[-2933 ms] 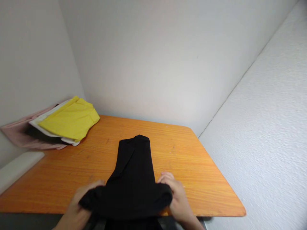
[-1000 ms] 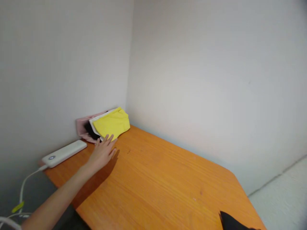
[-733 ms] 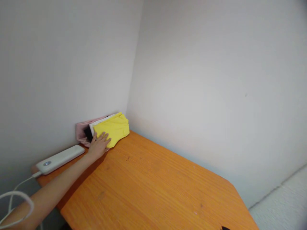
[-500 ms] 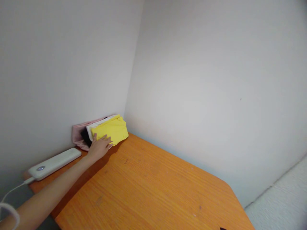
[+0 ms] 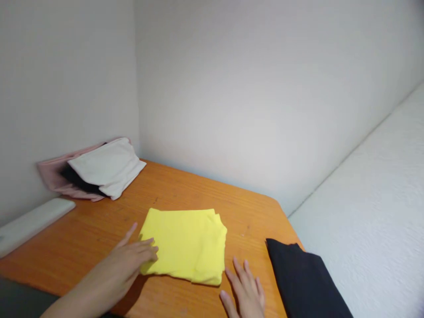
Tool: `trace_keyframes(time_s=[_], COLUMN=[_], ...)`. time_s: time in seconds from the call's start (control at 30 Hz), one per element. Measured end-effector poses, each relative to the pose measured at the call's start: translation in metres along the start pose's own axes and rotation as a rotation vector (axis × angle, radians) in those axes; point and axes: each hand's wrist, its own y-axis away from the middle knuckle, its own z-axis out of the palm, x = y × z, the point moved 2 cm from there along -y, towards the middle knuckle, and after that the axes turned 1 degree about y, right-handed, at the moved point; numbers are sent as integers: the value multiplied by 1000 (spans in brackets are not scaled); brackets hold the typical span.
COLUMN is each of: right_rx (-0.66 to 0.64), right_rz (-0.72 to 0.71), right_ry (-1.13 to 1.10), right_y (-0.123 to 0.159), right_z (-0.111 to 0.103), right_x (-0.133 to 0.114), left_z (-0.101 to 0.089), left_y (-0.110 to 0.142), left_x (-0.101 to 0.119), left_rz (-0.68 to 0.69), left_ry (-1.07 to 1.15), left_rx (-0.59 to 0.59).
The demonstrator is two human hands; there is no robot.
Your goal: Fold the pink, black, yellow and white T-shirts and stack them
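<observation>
Two sets of fingers, both spread, pinching nothing: the yellow cloth lies between them, its left edge beneath the left hand, its near corner just beside the right hand. I read this as positioning; next calls for fingertips under an edge.

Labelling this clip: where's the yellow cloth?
In the head view's lower half, just left of centre, the yellow cloth lies on the table, the left hand over its left edge, the right hand beside its near-right corner.
</observation>
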Motion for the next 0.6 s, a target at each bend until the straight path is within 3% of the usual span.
trace_keyframes(time_s=[0.17,0.27,0.43,0.6], right_rx=[17,16,95,142], right_rz=[-105,-110,10,216], right_ry=[-201,-395,-684,-697], right_y=[10,15,12,-1], right_z=[2,-5,-10,-3], right_x=[-31,-48,-64,-72], left_z=[31,51,69,70], left_y=[-19,-32,-48,-45], left_x=[73,103,109,96], left_rz=[18,-78,-201,-176], left_ry=[127,157,-38,217], left_rx=[17,26,120,84])
